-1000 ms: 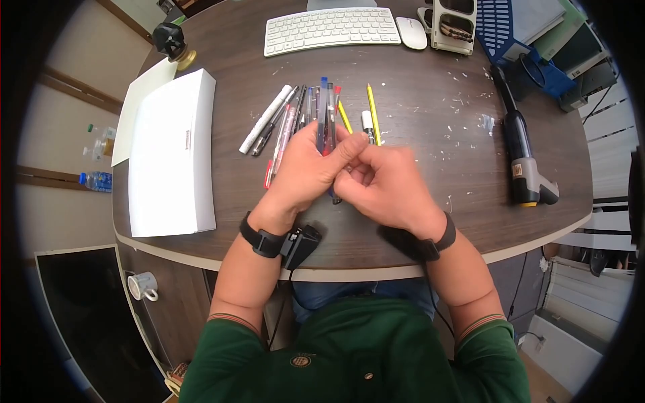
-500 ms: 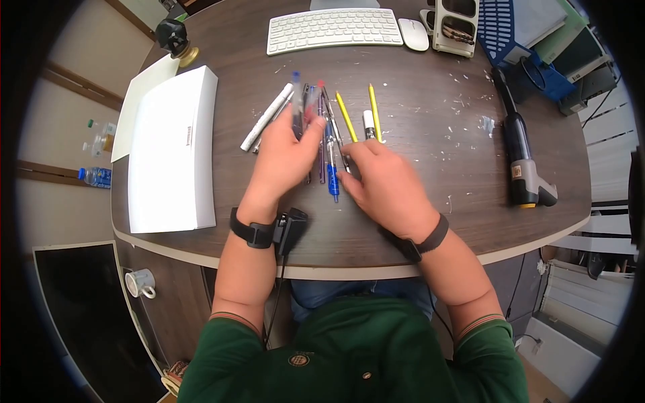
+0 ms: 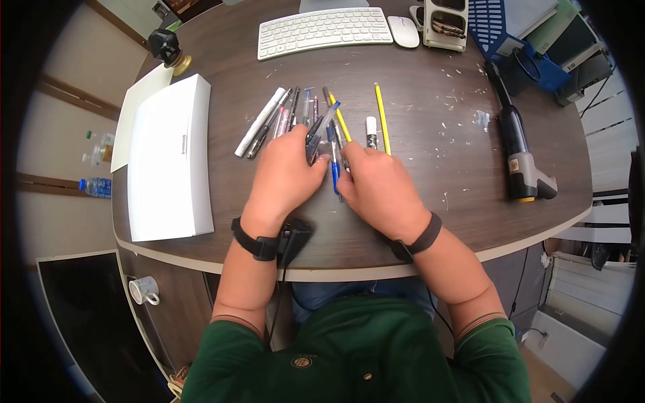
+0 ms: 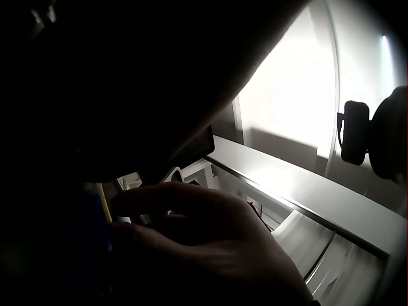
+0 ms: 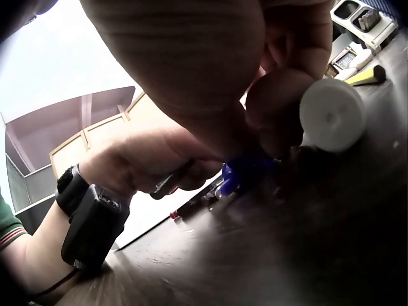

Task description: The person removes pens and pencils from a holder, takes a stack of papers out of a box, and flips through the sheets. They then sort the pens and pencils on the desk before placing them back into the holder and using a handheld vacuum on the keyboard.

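In the head view my left hand point(image 3: 287, 164) is over a loose bunch of pens, its fingers curled down among them. A clear pen with a blue cap point(image 3: 329, 115) slants up to the right from between its thumb and fingers. My right hand point(image 3: 383, 181) pinches a slim dark pen point(image 3: 338, 131) with thumb and forefinger. Just left of those fingertips lies a blue pen point(image 3: 336, 176), whose blue end point(image 5: 242, 173) shows below the hand in the right wrist view. The left wrist view is mostly dark.
A white marker point(image 3: 261, 122) lies left of the bunch. Right of it are yellow pencils point(image 3: 381, 117) and a white-capped marker point(image 3: 371, 131). A white box point(image 3: 164, 161) stands at left, a keyboard point(image 3: 326, 32) and mouse point(image 3: 404, 31) behind, a handheld vacuum point(image 3: 519, 148) at right.
The hands were together around several upright pens, then parted, the left moving left with pens. Now the left is lower over the bunch, its blue-capped pen tilted right. The right hand stays beside the blue pen.
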{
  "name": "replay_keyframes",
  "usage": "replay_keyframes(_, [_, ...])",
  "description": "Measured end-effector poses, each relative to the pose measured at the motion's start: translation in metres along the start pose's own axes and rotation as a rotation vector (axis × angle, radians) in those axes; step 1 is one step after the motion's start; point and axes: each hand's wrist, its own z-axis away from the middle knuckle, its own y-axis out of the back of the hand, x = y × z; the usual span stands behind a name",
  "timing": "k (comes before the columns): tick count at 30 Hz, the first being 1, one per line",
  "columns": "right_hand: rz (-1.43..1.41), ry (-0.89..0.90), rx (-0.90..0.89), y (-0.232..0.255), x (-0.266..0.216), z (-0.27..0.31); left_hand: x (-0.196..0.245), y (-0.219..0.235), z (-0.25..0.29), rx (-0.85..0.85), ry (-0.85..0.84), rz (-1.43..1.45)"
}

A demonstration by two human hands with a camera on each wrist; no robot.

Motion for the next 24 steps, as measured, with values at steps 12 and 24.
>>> replay_keyframes(12, [-0.026,0.012,0.003,-0.0011,-0.0005,0.0011,0.0104,0.0037,0.0015,-0.041,0.082,-0.040])
replay_keyframes(24, [-0.073,0.002,0.132,-0.0018,0.0073,-0.0020,0.0041,-0.0006,-0.0054,0.072,0.069,0.292])
